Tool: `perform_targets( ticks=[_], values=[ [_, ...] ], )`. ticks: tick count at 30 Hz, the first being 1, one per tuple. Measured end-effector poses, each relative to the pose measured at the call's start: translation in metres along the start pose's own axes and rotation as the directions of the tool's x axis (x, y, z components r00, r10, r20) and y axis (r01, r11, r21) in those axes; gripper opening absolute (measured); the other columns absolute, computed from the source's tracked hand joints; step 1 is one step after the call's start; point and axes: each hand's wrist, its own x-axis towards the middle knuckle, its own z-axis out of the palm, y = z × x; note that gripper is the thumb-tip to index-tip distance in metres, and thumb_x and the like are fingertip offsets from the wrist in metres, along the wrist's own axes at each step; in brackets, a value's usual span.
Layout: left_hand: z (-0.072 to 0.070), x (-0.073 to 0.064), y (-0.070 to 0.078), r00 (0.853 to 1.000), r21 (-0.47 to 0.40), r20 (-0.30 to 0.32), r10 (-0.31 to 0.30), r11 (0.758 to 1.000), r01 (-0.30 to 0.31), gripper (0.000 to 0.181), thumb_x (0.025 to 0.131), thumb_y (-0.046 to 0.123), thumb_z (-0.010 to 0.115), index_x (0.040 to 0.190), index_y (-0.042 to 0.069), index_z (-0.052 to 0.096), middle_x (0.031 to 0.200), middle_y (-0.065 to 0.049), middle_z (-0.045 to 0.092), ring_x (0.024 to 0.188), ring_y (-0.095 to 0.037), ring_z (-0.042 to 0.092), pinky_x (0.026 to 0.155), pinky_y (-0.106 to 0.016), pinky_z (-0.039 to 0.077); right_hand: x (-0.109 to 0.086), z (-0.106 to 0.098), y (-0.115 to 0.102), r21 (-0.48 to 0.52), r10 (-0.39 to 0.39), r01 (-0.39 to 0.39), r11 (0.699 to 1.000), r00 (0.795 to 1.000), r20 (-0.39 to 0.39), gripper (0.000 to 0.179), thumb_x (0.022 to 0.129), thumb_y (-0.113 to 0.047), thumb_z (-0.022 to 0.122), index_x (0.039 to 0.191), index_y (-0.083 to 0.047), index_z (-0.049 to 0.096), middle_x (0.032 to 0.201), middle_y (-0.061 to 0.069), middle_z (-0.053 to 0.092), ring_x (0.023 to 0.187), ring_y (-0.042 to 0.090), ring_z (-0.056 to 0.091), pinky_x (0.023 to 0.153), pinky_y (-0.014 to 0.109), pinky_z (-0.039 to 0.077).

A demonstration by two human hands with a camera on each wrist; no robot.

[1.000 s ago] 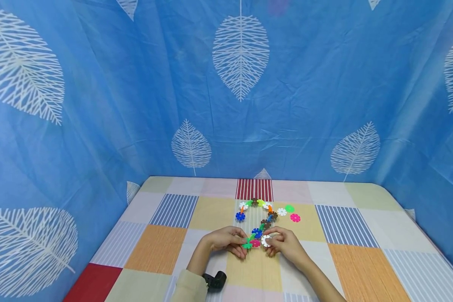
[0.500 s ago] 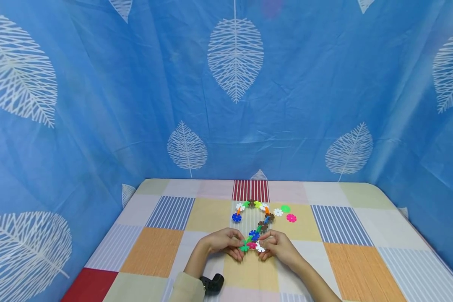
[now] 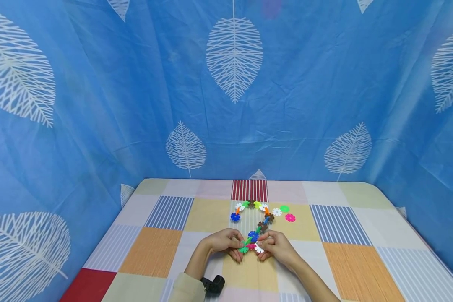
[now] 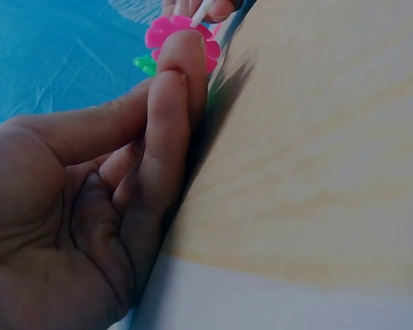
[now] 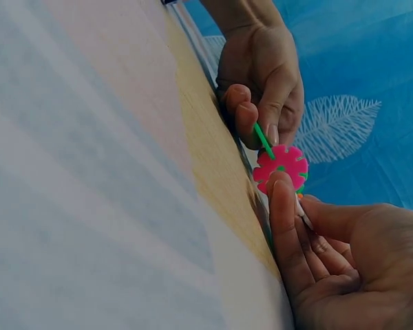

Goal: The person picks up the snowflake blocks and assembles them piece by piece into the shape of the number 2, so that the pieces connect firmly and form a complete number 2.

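Note:
A curved chain of colourful snowflake discs (image 3: 262, 227) lies on the table, hooked over at its far end. At its near end my left hand (image 3: 226, 243) pinches a green snowflake disc (image 3: 243, 249) between thumb and fingers. A pink disc (image 5: 282, 168) joins it, standing on edge in the right wrist view. From the other side my right hand (image 3: 277, 245) pinches a white snowflake disc (image 3: 259, 248), its slot edge right at the pink disc. In the left wrist view the left fingers (image 4: 168, 124) cover part of the pink disc.
Right of the chain lie three loose discs: white (image 3: 277, 212), green (image 3: 285, 208) and pink (image 3: 290, 217). A patchwork tablecloth (image 3: 196, 251) covers the table. Blue leaf-print curtains (image 3: 287, 105) surround it. A black device (image 3: 214, 284) is strapped on the left wrist.
My right hand has brought the white disc left against the pink one. The left hand keeps its hold on the green disc. The head view has shifted slightly.

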Motion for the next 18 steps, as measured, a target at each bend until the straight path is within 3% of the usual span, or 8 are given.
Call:
perform_targets(
  ticks=[8,18],
  values=[
    [0.003,-0.0011,0.0012,1.0,0.019,-0.026,0.013,1.0,-0.013,0.004,0.092,-0.005,0.047,0.094,-0.006,0.05,0.07,-0.016,0.064,0.056,-0.014,0.062,0.057,-0.028,0.055,0.0028,0.0036,-0.0003,0.012,0.026,-0.026,1.0,1.0,-0.009,0.02,0.088,0.004,0.055,0.1,0.018,0.046,0.075,0.025,0.064,0.058,0.021,0.065,0.059,0.038,0.055],
    [0.0005,-0.0008,-0.0012,0.999,0.005,-0.018,-0.027,1.0,0.027,0.004,0.093,-0.002,0.048,0.095,-0.005,0.049,0.071,-0.013,0.064,0.06,-0.016,0.064,0.061,-0.029,0.055,0.0028,0.0026,0.0029,-0.036,0.009,-0.009,0.999,1.0,0.007,0.02,0.091,0.0,0.053,0.102,0.015,0.045,0.076,0.028,0.063,0.059,0.024,0.065,0.059,0.04,0.055]
  ],
)
